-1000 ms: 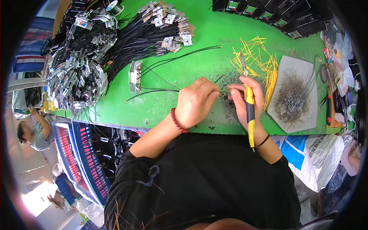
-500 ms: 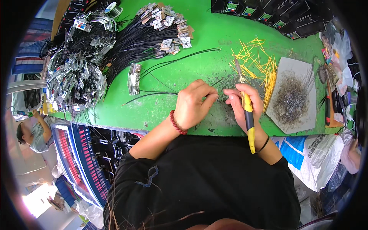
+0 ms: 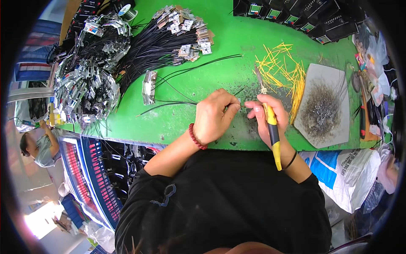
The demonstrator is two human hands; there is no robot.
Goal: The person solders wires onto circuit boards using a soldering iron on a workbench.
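Note:
My left hand (image 3: 215, 111), with a red bead bracelet, is closed in a pinch over thin black cables (image 3: 177, 103). These run out leftward from under it; a small pale end shows at its fingertips. Close beside it, my right hand (image 3: 270, 116) is closed around a slim tool with a yellow and black handle (image 3: 274, 135), its metal tip pointing up and away from me. Whether it is pliers or an iron I cannot tell. Left of my hands lies a small silvery metal-plated part (image 3: 149, 87) with black cables attached.
At far left is a heap of silvery parts (image 3: 97, 93), beside a bundle of black cables with small boards (image 3: 186, 26). A wire spool (image 3: 127, 12) stands behind. Yellow thin tubes (image 3: 298, 80) lie near a grey slab (image 3: 313, 76) with dark scraps. Another person (image 3: 40, 146) is at left.
The tool's tip has swung slightly left, and my right fingers have shifted a little toward my left hand. My left hand keeps its pinch in nearly the same place.

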